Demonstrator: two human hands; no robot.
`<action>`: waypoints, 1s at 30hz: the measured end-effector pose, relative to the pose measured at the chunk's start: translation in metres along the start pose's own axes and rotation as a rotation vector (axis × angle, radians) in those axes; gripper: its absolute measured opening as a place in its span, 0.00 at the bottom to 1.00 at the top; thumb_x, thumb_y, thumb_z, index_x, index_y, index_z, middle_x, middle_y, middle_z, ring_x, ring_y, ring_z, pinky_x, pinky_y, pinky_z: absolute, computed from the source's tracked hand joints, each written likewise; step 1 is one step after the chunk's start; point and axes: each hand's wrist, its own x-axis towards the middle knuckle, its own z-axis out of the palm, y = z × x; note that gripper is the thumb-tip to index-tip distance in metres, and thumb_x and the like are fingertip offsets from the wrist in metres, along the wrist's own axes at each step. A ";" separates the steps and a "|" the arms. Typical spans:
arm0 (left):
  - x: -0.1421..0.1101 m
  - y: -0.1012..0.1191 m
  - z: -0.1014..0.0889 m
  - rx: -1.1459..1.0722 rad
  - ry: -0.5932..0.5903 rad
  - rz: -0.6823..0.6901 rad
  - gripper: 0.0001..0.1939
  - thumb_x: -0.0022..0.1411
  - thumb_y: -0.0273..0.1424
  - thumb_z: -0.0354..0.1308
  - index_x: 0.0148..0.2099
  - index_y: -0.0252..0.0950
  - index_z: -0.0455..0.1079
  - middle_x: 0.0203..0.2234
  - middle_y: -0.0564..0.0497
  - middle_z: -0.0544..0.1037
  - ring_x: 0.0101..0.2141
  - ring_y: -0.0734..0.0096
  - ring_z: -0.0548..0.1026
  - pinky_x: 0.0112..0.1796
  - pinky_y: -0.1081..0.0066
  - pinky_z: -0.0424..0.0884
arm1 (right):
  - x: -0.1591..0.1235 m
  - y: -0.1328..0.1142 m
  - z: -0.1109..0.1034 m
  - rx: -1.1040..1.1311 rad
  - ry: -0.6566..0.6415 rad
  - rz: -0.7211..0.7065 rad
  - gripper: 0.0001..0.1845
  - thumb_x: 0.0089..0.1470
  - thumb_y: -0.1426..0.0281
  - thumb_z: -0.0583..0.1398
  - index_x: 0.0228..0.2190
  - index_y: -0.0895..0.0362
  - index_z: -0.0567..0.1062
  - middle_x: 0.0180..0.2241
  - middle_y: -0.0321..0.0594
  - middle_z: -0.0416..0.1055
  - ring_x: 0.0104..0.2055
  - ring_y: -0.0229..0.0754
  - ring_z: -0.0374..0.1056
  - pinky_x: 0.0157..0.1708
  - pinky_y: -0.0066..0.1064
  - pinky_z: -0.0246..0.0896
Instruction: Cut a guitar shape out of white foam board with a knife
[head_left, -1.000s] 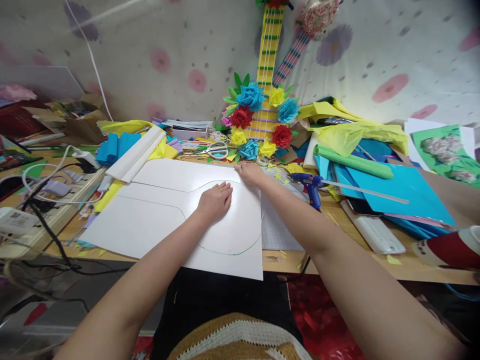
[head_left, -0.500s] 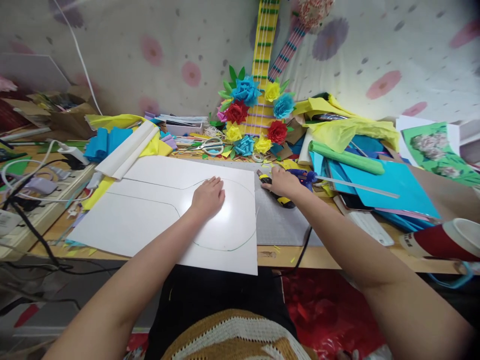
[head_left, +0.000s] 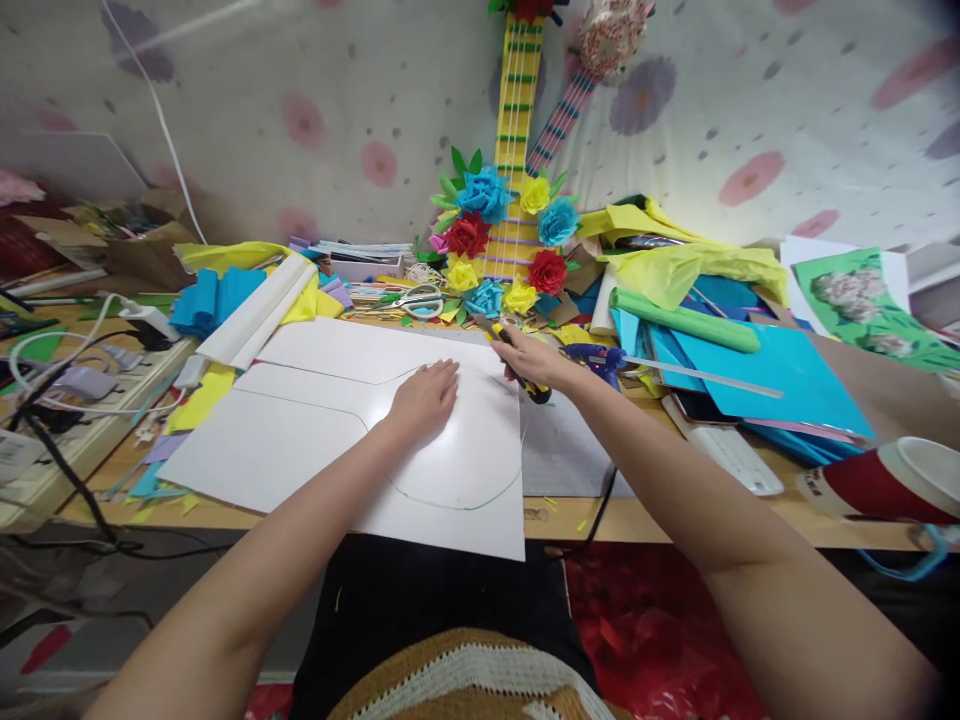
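A large white board (head_left: 315, 440) lies on the desk with a curved outline drawn on it. My left hand (head_left: 424, 398) rests flat on the board, fingers stretched out, pressing it down. My right hand (head_left: 529, 358) is closed around a yellow-and-black utility knife (head_left: 517, 372), held at the board's far right corner with its tip pointing toward the upper edge.
A grey cutting mat (head_left: 559, 455) shows under the board's right side. A blue glue gun (head_left: 600, 360), scissors (head_left: 420, 300), a paper guitar with flowers (head_left: 510, 230), coloured paper sheets (head_left: 757, 375), a phone (head_left: 720, 450) and a red cup (head_left: 885, 490) crowd the right. Cables and a power strip (head_left: 90, 400) lie left.
My right hand went from the board's corner to the right, picked up the utility knife near the glue gun, and came back to the corner. The left hand stayed flat.
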 end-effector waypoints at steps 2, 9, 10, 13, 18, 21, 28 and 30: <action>-0.002 -0.013 -0.010 -0.018 0.042 -0.069 0.22 0.63 0.29 0.41 0.58 0.34 0.61 0.57 0.47 0.65 0.57 0.68 0.63 0.58 0.63 0.55 | 0.002 -0.010 0.004 -0.090 -0.005 -0.087 0.20 0.59 0.56 0.47 0.44 0.56 0.63 0.33 0.41 0.73 0.31 0.39 0.68 0.30 0.27 0.56; -0.019 -0.082 -0.035 0.128 0.000 -0.346 0.23 0.63 0.35 0.44 0.57 0.34 0.62 0.59 0.43 0.62 0.59 0.62 0.59 0.59 0.57 0.51 | 0.022 -0.040 0.012 -0.327 -0.079 -0.170 0.19 0.59 0.57 0.48 0.43 0.58 0.66 0.41 0.46 0.72 0.36 0.42 0.66 0.30 0.27 0.51; -0.023 -0.088 -0.034 0.140 -0.038 -0.330 0.25 0.63 0.40 0.44 0.59 0.33 0.60 0.60 0.42 0.59 0.61 0.60 0.55 0.59 0.56 0.49 | 0.027 -0.043 0.014 -0.353 -0.102 -0.191 0.19 0.59 0.57 0.48 0.43 0.57 0.66 0.41 0.46 0.72 0.36 0.42 0.66 0.30 0.27 0.50; -0.029 -0.095 -0.030 0.156 -0.105 -0.263 0.34 0.60 0.49 0.45 0.62 0.33 0.55 0.63 0.40 0.52 0.63 0.58 0.48 0.60 0.53 0.45 | 0.039 -0.054 0.022 -0.434 -0.165 -0.286 0.18 0.58 0.58 0.50 0.44 0.56 0.66 0.41 0.44 0.72 0.36 0.41 0.66 0.29 0.26 0.48; -0.030 -0.093 -0.027 0.135 -0.099 -0.258 0.40 0.58 0.53 0.46 0.64 0.31 0.50 0.63 0.39 0.52 0.63 0.57 0.48 0.60 0.54 0.45 | 0.050 -0.079 0.032 -0.563 -0.236 -0.446 0.16 0.58 0.60 0.50 0.42 0.54 0.68 0.42 0.43 0.72 0.38 0.41 0.66 0.29 0.27 0.46; -0.029 -0.093 -0.027 0.092 -0.081 -0.289 0.45 0.55 0.54 0.49 0.65 0.31 0.45 0.63 0.39 0.52 0.63 0.57 0.49 0.60 0.56 0.45 | 0.054 -0.090 0.036 -0.602 -0.247 -0.493 0.16 0.58 0.59 0.50 0.43 0.53 0.69 0.42 0.42 0.72 0.39 0.41 0.66 0.28 0.27 0.46; -0.028 -0.094 -0.030 0.039 -0.085 -0.303 0.47 0.53 0.53 0.52 0.66 0.30 0.41 0.63 0.38 0.51 0.62 0.55 0.50 0.60 0.56 0.45 | 0.064 -0.097 0.050 -0.640 -0.243 -0.521 0.18 0.57 0.57 0.51 0.45 0.51 0.69 0.42 0.41 0.73 0.39 0.42 0.68 0.29 0.28 0.47; -0.028 -0.094 -0.031 0.035 -0.095 -0.291 0.47 0.54 0.52 0.52 0.66 0.31 0.41 0.63 0.38 0.51 0.62 0.56 0.50 0.60 0.56 0.45 | 0.064 -0.098 0.052 -0.645 -0.241 -0.520 0.19 0.57 0.57 0.50 0.46 0.51 0.69 0.42 0.42 0.73 0.39 0.43 0.68 0.30 0.28 0.48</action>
